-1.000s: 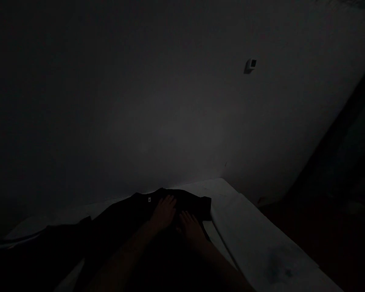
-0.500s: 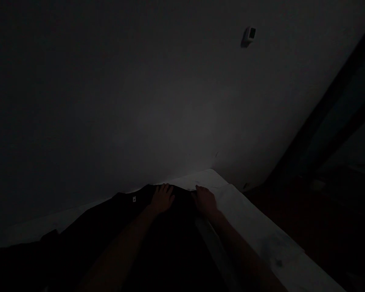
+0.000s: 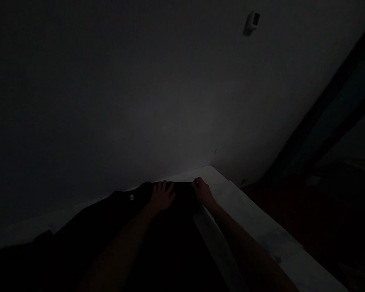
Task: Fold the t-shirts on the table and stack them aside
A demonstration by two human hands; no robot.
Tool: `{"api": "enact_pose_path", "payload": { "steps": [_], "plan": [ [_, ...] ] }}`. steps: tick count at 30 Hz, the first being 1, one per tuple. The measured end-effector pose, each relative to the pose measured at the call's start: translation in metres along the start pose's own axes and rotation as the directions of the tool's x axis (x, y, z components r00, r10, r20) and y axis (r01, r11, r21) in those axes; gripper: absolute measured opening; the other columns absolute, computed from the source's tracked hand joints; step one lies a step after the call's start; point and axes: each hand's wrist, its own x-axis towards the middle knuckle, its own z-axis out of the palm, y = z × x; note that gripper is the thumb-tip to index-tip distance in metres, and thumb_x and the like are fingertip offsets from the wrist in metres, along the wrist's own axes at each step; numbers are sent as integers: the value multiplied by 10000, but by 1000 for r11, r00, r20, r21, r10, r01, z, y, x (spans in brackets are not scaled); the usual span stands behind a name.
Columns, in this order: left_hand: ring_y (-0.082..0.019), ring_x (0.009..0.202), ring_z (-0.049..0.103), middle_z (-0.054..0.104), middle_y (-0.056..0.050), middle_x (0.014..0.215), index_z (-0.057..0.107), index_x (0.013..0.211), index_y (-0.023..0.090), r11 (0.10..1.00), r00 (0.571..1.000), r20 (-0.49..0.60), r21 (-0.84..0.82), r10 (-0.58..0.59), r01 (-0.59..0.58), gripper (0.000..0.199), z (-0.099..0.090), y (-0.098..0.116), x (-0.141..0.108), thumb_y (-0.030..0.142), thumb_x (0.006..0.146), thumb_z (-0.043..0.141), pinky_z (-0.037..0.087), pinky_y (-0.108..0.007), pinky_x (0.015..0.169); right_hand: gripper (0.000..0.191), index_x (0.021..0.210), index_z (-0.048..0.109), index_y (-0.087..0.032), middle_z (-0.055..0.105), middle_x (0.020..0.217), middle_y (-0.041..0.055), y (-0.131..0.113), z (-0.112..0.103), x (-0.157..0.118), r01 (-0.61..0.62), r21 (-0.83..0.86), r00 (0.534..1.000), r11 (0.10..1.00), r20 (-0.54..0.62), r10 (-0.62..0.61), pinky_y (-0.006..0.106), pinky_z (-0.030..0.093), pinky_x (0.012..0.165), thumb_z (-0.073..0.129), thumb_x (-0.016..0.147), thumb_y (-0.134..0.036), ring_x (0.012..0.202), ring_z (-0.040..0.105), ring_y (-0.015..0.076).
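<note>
A black cloth garment [image 3: 170,243] lies spread over a white surface [image 3: 280,239], with a small pale label [image 3: 132,197] near its far edge. My left hand [image 3: 162,197] rests flat on the cloth near that edge, fingers spread. To its right, my right hand [image 3: 203,192] pinches the cloth's far right corner between thumb and fingers. The cloth edge between the two hands looks straight. The scene is very dark, and folds in the cloth cannot be made out.
A plain wall [image 3: 158,101] rises behind the surface, with a small white device [image 3: 253,21] mounted high on it. Dark reddish floor [image 3: 286,207] lies beyond the surface's right edge. A dark frame-like shape slants at the far right.
My right hand has closed on the cloth's corner and moved slightly up, and the edge between the hands has straightened. My left hand stays flat with its fingers more spread. The view has shifted slightly.
</note>
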Motion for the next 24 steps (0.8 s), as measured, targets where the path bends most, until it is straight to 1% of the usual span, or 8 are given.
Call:
{"api": "enact_pose_path", "payload": {
  "steps": [3, 5, 7, 9, 12, 15, 20, 24],
  "plan": [
    [-430, 1524, 189, 252, -145, 1667, 289, 1594, 292, 1000, 1000, 9, -11, -9, 9, 694, -3, 1, -2, 650, 1003, 230, 165, -624, 1185, 316, 1101, 649, -133, 750, 954, 110, -1, -2, -4, -52, 101, 998, 994, 27, 50, 290, 514, 705, 581, 935, -393, 846, 701, 220],
    [-429, 1525, 185, 251, -145, 1668, 283, 1596, 289, 1000, 1000, 12, -18, -8, 8, 716, -5, 2, -2, 672, 993, 230, 163, -620, 1187, 390, 1014, 695, -121, 758, 893, 109, 0, -5, -11, -109, 250, 982, 962, 179, 65, 272, 512, 639, 629, 903, -489, 752, 699, 200],
    [-426, 1525, 187, 250, -140, 1669, 276, 1598, 292, 1000, 1000, -1, -19, -8, 8, 711, -5, 2, -3, 665, 994, 240, 159, -616, 1188, 420, 921, 727, -114, 757, 825, 95, 1, -10, -20, -209, 371, 925, 905, 375, 59, 262, 501, 605, 691, 850, -527, 682, 684, 182],
    [-426, 1524, 189, 253, -141, 1668, 279, 1598, 289, 1000, 1000, -10, -16, -15, 15, 702, -4, 2, -2, 653, 997, 254, 156, -614, 1188, 363, 862, 738, -112, 751, 784, 75, 2, -14, -27, -272, 352, 873, 896, 482, 75, 263, 496, 602, 760, 792, -467, 669, 679, 186],
    [-426, 1523, 195, 262, -152, 1663, 279, 1599, 270, 1000, 1000, -7, -7, -17, 17, 704, -3, 2, -2, 639, 999, 270, 158, -609, 1187, 227, 865, 739, -129, 761, 820, 62, -4, -15, -34, -111, 162, 918, 981, 395, 39, 273, 508, 655, 730, 809, -349, 762, 706, 219],
    [-424, 1521, 205, 260, -161, 1661, 260, 1604, 262, 1000, 1000, -16, 6, -10, 10, 701, -3, 2, -3, 624, 1005, 266, 167, -607, 1188, 249, 1099, 693, -164, 767, 1047, 83, -19, -9, -42, 124, -12, 971, 992, 206, -119, 283, 510, 778, 567, 929, -296, 961, 708, 230],
    [-418, 1526, 195, 246, -159, 1665, 254, 1606, 255, 1000, 1000, -10, -13, -21, 21, 721, -3, 0, -2, 648, 1001, 234, 173, -601, 1191, 287, 1222, 541, -183, 761, 975, 120, -48, 0, -58, 63, -449, 990, 891, 138, -1, 295, 461, 703, 348, 1050, -308, 884, 735, 251],
    [-415, 1522, 210, 260, -155, 1661, 240, 1610, 253, 1000, 1000, -18, -20, -20, 20, 727, -3, 1, -2, 649, 1002, 204, 167, -601, 1190, 267, 1191, 498, -222, 754, 995, 108, -49, -4, -59, 84, -528, 989, 845, 148, -6, 295, 427, 671, 286, 1073, -331, 884, 736, 246]
  ]
}}
